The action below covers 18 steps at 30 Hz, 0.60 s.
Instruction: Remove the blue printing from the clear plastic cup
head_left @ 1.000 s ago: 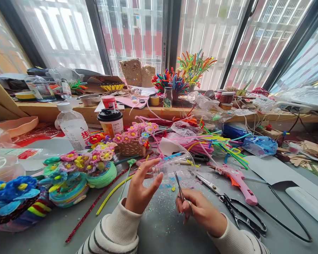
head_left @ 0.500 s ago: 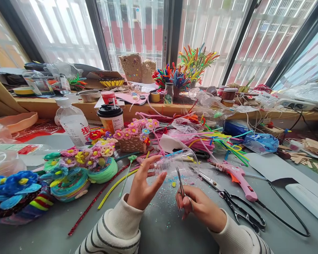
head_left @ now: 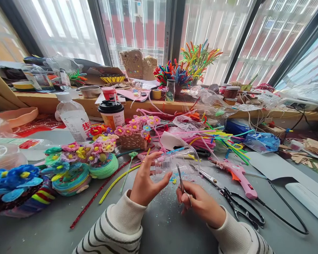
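One clear plastic cup [head_left: 184, 159] lies sideways above the grey tabletop [head_left: 159, 233], its long axis running left to right and rising slightly toward the wide, rimmed end at right. The left hand [head_left: 149, 179] grasps its narrower end, fingers curled around it. The right hand [head_left: 197, 201] grips small metal scissors [head_left: 181, 181], tips upward before the cup; contact is unclear.

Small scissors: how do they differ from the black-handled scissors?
The small scissors are held in the right hand; the black-handled scissors lie on the table. The small scissors show only bare metal; the black-handled scissors have black handles. The small scissors are shorter than the black-handled scissors. Both have metal blades.
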### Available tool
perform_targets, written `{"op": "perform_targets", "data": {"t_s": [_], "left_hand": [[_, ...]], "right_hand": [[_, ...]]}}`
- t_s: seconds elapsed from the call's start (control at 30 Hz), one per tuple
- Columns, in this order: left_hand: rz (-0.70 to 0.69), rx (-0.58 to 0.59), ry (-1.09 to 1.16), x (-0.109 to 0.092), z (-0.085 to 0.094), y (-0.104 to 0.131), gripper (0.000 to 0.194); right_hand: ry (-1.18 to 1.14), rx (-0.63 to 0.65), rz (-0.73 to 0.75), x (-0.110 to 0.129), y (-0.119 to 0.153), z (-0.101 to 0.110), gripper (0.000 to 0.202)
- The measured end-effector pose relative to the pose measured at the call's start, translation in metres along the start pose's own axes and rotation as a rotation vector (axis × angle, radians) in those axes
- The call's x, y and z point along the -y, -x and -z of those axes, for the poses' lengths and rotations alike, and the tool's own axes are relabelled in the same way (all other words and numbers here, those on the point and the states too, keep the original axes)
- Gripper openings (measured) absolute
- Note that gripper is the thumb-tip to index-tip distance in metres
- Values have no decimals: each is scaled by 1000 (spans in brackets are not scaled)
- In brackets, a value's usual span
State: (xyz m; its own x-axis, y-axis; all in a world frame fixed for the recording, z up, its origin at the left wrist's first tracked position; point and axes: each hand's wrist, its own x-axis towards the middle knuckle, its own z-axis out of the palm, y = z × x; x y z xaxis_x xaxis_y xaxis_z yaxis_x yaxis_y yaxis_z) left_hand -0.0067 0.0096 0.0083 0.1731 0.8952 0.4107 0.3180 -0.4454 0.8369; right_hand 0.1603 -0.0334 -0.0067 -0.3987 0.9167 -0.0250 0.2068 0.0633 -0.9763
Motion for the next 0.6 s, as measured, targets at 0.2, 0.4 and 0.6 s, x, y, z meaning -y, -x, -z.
{"op": "perform_targets", "data": {"t_s": [0.2,0.4,0.6], "left_hand": [[2,-25,-20,1,-2,0,49],[-22,-46,-19,4,-3,1,49],[-30,-43,-43,1,-2,0,48]], "right_hand": [[161,-27,27,5,1,3,59],[110,27,8,6,3,4,62],[273,-3,44,4,4,8,60]]}}
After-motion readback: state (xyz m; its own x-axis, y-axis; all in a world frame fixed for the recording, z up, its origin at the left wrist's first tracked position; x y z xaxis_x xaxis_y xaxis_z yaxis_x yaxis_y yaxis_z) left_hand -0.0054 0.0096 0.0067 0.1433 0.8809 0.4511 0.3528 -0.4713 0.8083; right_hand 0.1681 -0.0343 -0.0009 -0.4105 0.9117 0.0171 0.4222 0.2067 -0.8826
